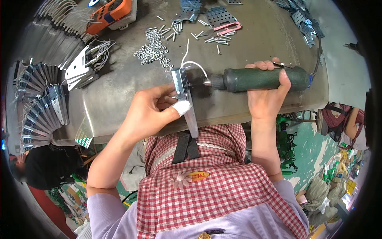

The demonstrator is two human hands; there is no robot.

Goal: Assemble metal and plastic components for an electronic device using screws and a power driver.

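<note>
My left hand (148,106) is closed on a flat metal part with a perforated bracket (180,83), held on edge near the front of the table. White tape wraps the left thumb, which presses on the part's face. A white wire (195,63) loops from the top of the part. My right hand (266,93) is wrapped round a dark green electric screwdriver (240,79), fingers over its body and thumb by the lever. The screwdriver lies level, its nose toward the bracket's right side. Whether the bit touches a screw there I cannot tell.
Loose nuts (153,47) and screws (223,38) lie beyond my hands, near a pink-handled tool (229,28) and perforated plates (221,16). An orange device (111,16) stands at the far left. Rows of wired metal parts (41,109) line the left side. A cable (318,55) trails from the screwdriver.
</note>
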